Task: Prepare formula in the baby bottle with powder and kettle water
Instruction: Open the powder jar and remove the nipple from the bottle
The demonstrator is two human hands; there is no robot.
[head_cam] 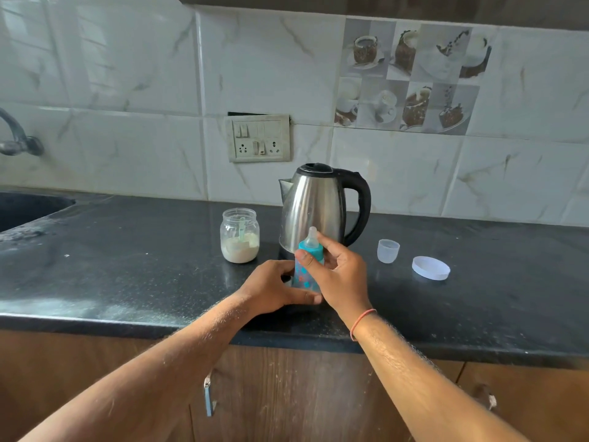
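Both hands grip the baby bottle (307,269), right hand (341,272) curled round its teal collar (310,250), left hand (271,287) wrapping its base near the desk's front edge, likely screwing the teat on or off.

On the table (127,282), the kettle (318,205) stands toward the back edge, the jar (239,236) just beside it on the left. The baby bottle (307,266) stands upright directly before the kettle. Right of the kettle sits a small cap (388,251), and a lid (431,267) lies further right, nearer the front edge.
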